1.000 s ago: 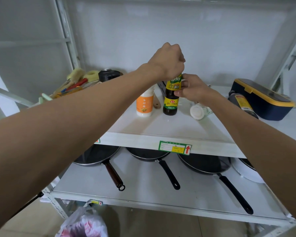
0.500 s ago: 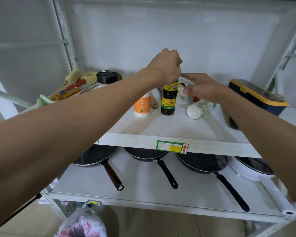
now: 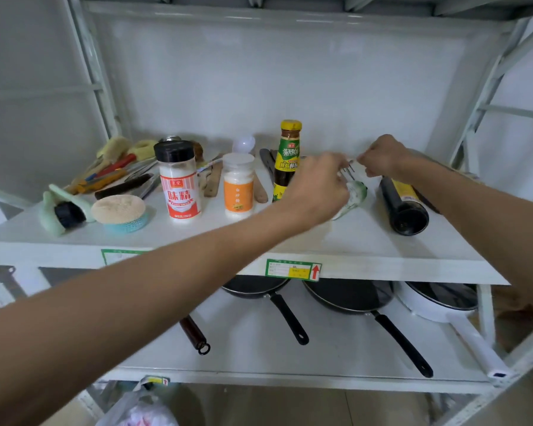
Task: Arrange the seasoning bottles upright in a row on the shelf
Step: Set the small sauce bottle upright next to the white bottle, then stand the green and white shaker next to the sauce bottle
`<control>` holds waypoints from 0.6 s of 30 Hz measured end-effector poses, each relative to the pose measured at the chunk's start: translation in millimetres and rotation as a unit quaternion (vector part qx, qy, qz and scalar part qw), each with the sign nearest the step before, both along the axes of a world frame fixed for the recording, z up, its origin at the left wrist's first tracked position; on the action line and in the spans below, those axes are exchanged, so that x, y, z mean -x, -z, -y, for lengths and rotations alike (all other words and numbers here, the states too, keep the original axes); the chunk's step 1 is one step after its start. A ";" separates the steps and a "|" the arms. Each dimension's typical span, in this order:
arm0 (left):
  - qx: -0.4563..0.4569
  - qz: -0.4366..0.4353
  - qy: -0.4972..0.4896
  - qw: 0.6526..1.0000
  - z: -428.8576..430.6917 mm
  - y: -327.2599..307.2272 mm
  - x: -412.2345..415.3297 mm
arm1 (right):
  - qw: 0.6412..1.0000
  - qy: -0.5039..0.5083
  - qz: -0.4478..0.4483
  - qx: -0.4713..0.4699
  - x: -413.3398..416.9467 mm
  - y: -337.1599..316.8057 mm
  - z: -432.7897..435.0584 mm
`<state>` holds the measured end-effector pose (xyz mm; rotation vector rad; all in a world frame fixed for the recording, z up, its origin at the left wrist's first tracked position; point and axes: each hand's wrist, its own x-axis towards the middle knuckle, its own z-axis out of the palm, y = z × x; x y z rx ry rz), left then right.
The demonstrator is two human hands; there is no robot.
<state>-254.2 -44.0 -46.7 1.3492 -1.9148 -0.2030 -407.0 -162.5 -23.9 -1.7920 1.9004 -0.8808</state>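
The left hand (image 3: 317, 186) has released the dark sauce bottle (image 3: 286, 161), now upright third in the row on the shelf (image 3: 382, 250), and closes on the fallen white bottle (image 3: 353, 198); right hand (image 3: 382, 155) pinched together above, grip contents indiscernible.

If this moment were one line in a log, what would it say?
upright: red-label jar, orange-label jar, dark sauce bottle | lying: white bottle, dark bottle | left hand: on white bottle | right hand: above shelf
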 end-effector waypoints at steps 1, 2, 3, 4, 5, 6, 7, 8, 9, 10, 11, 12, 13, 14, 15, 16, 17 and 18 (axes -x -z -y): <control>-0.023 0.005 -0.011 1.000 1.9 8.7 5.3 | 0.999 0.001 -0.031 -0.009 0.7 0.1 0.7; -0.040 0.011 -0.027 0.999 5.9 15.3 8.7 | 0.998 0.001 -0.062 -0.020 0.0 0.4 0.0; -0.053 0.017 -0.042 0.998 11.3 20.1 10.6 | 0.995 0.000 -0.090 -0.032 -1.4 1.4 -0.5; -0.062 0.023 -0.055 0.996 16.0 23.4 12.3 | 0.993 -0.005 -0.113 -0.040 -4.4 2.5 -2.9; -0.064 0.027 -0.064 0.996 21.8 26.4 13.3 | 0.990 -0.008 -0.134 -0.047 -7.9 4.4 -4.8; -0.063 0.030 -0.071 0.995 26.4 29.4 14.8 | 0.987 -0.008 -0.149 -0.053 -11.1 7.2 -5.1; -0.061 0.032 -0.075 0.995 30.3 32.3 16.6 | 0.986 -0.009 -0.157 -0.055 -13.8 10.1 -3.6; -0.057 0.036 -0.077 0.995 34.2 35.5 18.5 | 0.985 -0.010 -0.160 -0.057 -16.2 13.1 -0.9; -0.054 0.041 -0.079 0.995 37.5 38.6 20.1 | 0.985 -0.013 -0.159 -0.059 -18.0 15.6 1.9; -0.056 0.048 -0.079 0.994 40.4 41.2 22.0 | 0.986 -0.016 -0.154 -0.064 -19.4 18.0 4.7; -0.062 0.055 -0.079 0.993 43.8 44.4 23.4 | 0.986 -0.017 -0.151 -0.074 -19.9 19.5 6.5; -0.071 0.062 -0.079 0.992 47.3 47.6 24.2 | 0.985 -0.016 -0.148 -0.086 -20.4 21.0 7.5; -0.080 0.067 -0.081 0.991 50.2 50.9 24.5 | 0.985 -0.014 -0.146 -0.096 -20.0 22.3 8.5; -0.088 0.068 -0.083 0.990 52.4 53.2 24.1 | 0.984 -0.012 -0.143 -0.104 -20.0 23.3 8.1; -0.094 0.065 -0.084 0.990 54.4 54.6 23.2 | 0.984 -0.010 -0.139 -0.109 -20.3 24.1 8.3; -0.098 0.062 -0.083 0.990 56.6 55.0 22.1 | 0.985 -0.008 -0.132 -0.110 -20.0 24.8 9.1; -0.102 0.059 -0.083 0.990 58.4 54.7 20.8 | 0.986 -0.006 -0.125 -0.112 -19.6 25.3 9.7; -0.107 0.050 -0.083 0.989 59.5 54.2 19.6 | 0.987 -0.006 -0.119 -0.112 -19.3 25.8 10.5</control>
